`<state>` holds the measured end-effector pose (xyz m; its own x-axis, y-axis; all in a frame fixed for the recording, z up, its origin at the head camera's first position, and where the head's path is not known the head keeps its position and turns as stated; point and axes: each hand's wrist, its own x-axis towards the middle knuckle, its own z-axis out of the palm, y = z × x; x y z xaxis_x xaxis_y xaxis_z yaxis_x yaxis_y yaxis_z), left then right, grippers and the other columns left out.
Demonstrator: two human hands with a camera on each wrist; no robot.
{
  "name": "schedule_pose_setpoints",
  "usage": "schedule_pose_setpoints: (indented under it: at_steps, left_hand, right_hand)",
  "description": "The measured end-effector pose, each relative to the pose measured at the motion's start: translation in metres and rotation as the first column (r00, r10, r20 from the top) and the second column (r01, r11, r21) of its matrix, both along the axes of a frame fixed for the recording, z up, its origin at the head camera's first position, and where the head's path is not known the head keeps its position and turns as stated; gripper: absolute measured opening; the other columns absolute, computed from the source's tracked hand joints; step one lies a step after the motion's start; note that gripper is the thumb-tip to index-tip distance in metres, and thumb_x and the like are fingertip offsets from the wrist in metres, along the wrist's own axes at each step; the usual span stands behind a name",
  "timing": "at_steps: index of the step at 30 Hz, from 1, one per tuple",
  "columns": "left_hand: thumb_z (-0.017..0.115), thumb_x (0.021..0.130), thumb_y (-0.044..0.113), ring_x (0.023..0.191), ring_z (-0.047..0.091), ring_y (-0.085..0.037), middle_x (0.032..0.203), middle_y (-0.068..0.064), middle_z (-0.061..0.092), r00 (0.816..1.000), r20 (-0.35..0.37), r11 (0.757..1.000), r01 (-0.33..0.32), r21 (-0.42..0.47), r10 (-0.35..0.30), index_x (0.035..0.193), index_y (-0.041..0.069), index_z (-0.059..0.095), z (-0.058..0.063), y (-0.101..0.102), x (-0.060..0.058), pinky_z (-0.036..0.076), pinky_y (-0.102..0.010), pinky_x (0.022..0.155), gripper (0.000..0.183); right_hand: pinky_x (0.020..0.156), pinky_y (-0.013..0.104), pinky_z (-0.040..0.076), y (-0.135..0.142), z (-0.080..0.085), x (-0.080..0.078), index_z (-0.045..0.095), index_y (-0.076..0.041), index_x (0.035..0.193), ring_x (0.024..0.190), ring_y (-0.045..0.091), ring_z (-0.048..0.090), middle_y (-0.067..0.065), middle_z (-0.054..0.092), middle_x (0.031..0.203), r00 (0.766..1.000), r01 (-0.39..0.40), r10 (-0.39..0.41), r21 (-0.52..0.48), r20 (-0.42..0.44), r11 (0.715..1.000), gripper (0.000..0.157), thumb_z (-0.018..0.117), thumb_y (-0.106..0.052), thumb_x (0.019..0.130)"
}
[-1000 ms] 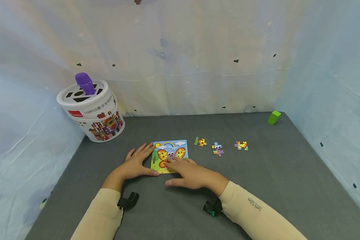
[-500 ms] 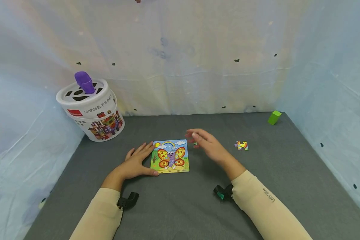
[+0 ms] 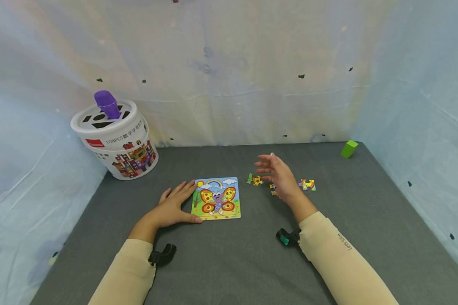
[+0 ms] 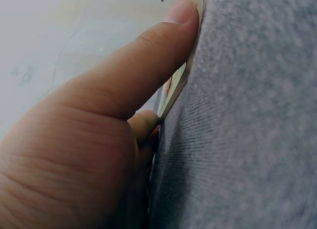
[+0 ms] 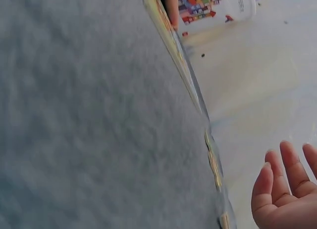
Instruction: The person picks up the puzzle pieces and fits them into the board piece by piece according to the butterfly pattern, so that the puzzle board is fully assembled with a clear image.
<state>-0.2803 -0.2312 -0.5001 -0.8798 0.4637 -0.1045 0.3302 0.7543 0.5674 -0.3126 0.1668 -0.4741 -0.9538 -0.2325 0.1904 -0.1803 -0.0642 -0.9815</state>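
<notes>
To three o'clock of the puzzle (image 3: 216, 198) on the bench (image 3: 221, 262), my right hand (image 3: 281, 178) has moved, near loose pieces (image 3: 257, 180), its fingers released. My left hand (image 3: 175, 209), fingers spread, touches the nine o'clock edge, probably for steadying.

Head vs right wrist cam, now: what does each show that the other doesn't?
Head only: the green block, the cream sleeves, and the full picture on the butterfly board.

Right wrist only: a near edge-on look along the side of that board and at loose puzzle pieces.

Both: right hand, at least part of the left hand, the bucket, gray table, pale backdrop.
</notes>
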Motion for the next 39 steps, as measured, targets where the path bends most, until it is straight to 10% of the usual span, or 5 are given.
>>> schedule_pose_setpoints:
  at_steps: [9, 15, 24, 39]
  left_hand:
    - [0.088, 0.080, 0.071, 0.166, 0.005, -0.033, 0.181, -0.003, 0.016, 1.000, 0.002, 1.000, 0.000, -0.003, 0.000, 0.176, 0.015, 0.025, 0.000, 0.000, 0.000, -0.007, -0.066, 0.124, 0.127]
    - [0.089, 0.080, 0.070, 0.166, 0.005, -0.033, 0.181, -0.003, 0.017, 1.000, 0.005, 1.000, -0.004, 0.002, 0.004, 0.176, 0.015, 0.026, 0.000, 0.000, 0.001, -0.008, -0.066, 0.124, 0.127]
    - [0.089, 0.080, 0.069, 0.166, 0.005, -0.033, 0.181, -0.003, 0.016, 1.000, 0.010, 1.000, -0.005, 0.006, 0.005, 0.176, 0.015, 0.025, 0.000, 0.000, 0.002, -0.008, -0.066, 0.124, 0.127]
    - [0.088, 0.080, 0.070, 0.166, 0.005, -0.033, 0.181, -0.003, 0.017, 1.000, -0.003, 1.000, -0.004, 0.007, 0.004, 0.176, 0.015, 0.025, 0.000, 0.000, 0.002, -0.008, -0.066, 0.124, 0.127]
  right_hand:
    - [0.111, 0.062, 0.043, 0.016, -0.020, -0.009, 0.048, 0.001, 0.159, 0.134, 0.045, 0.055, 0.027, 0.056, 0.147, 0.997, 0.057, -0.065, 0.203, 0.037, 0.978, 0.066, 0.045, -0.050, 0.118]
    - [0.096, 0.055, 0.053, 0.016, -0.032, -0.009, 0.052, -0.003, 0.159, 0.129, 0.034, 0.059, 0.016, 0.059, 0.144, 0.998, 0.059, -0.060, 0.503, -0.015, 0.862, 0.063, 0.069, -0.039, 0.110]
    - [0.107, 0.056, 0.047, 0.006, -0.034, -0.007, 0.072, -0.001, 0.137, 0.125, 0.036, 0.058, 0.017, 0.057, 0.139, 0.987, 0.114, 0.002, 0.698, -0.164, 0.707, 0.039, 0.079, -0.021, 0.104]
    - [0.079, 0.042, 0.055, -0.004, -0.024, 0.002, 0.073, -0.008, 0.117, 0.091, 0.021, 0.067, 0.002, 0.070, 0.101, 0.980, 0.164, -0.078, 0.523, -0.183, 0.836, 0.013, 0.076, -0.006, 0.104]
